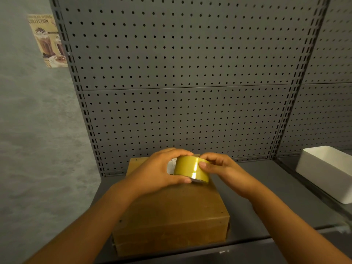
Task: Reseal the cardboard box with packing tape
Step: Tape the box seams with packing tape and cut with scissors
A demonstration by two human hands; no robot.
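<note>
Right hand (pixel 219 168) thumb on tape roll (pixel 191 169) outer face, fingers curled behind; likely hunting free end. Left hand (pixel 158 172) grips roll from left. Roll above far end of cardboard box (pixel 171 212); box long axis runs toward camera, on shelf (pixel 253 202).

**Hidden, Cropped and Unreadable Areas**

The left hand (pixel 158 172) covers the left end of the tape roll (pixel 191 169); the core opening cannot be seen. Whether a free tape end is lifted cannot be told. Both hands and the roll hide the far middle of the cardboard box (pixel 171 212) top, including most of a white label (pixel 170 165); its print is too small to read. Both forearms are cut off by the near edge. The white tray (pixel 327 172) is cropped at the right edge. The poster (pixel 47 40) on the far left wall is partly hidden behind the pegboard (pixel 181 73) upright; its top line is blurred.
</note>
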